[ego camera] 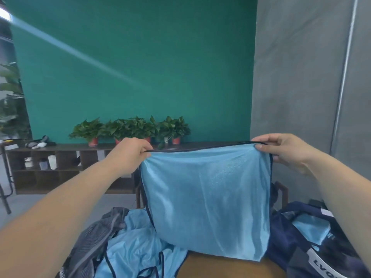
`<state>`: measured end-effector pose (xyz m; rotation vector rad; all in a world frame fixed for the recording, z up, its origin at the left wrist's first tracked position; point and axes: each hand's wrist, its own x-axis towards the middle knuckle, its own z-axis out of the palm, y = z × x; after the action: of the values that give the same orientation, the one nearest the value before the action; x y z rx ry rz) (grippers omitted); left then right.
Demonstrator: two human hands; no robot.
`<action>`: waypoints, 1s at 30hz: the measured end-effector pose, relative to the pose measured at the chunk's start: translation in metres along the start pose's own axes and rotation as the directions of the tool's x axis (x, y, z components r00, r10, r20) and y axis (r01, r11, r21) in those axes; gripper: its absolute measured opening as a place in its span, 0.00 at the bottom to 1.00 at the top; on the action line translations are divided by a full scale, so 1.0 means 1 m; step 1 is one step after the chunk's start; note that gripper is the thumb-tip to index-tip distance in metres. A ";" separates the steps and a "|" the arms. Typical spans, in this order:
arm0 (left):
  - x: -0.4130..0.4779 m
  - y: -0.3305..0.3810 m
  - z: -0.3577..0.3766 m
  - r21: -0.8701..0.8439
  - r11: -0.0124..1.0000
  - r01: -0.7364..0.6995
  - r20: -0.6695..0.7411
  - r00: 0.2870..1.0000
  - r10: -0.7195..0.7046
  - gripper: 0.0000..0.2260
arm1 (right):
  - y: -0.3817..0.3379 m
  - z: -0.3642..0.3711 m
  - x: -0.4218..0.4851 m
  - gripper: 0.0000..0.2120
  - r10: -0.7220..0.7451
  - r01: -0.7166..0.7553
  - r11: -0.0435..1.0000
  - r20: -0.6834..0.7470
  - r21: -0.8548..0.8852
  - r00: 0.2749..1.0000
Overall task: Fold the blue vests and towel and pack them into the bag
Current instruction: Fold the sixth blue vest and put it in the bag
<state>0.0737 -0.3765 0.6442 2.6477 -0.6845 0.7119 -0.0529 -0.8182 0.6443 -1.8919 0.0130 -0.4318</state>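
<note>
Blue mesh vest, pinched at its dark top hem by curled fingers of left hand and right hand, hanging between and below them. Beneath left fingers: loose blue vests and grey cloth on surface. Below right fingers: navy bag, one folded blue piece inside. Judged partway, with most folding and packing left.

A brown table is showing at bottom centre. Crumpled blue vests and a grey striped cloth are lying on its lower-left part. A navy bag is sitting at lower right.
</note>
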 end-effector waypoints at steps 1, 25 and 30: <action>0.001 -0.002 -0.002 0.011 1.000 0.008 -0.013 1.000 -0.008 0.11 | -0.002 -0.001 0.000 0.11 -0.004 0.003 1.000 0.035 0.014 0.999; 0.001 -0.001 -0.041 -0.255 0.966 0.051 -0.067 0.995 -0.070 0.03 | -0.039 -0.006 -0.025 0.16 -0.201 0.222 0.921 -0.097 0.320 0.975; -0.001 0.000 -0.044 -0.193 0.981 0.034 -0.113 0.992 -0.056 0.06 | -0.037 -0.011 -0.025 0.14 -0.192 0.213 0.936 -0.102 0.279 0.976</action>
<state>0.0561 -0.3581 0.6803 2.4182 -0.6249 0.7444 -0.0865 -0.8092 0.6741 -1.5932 -0.1894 -0.6101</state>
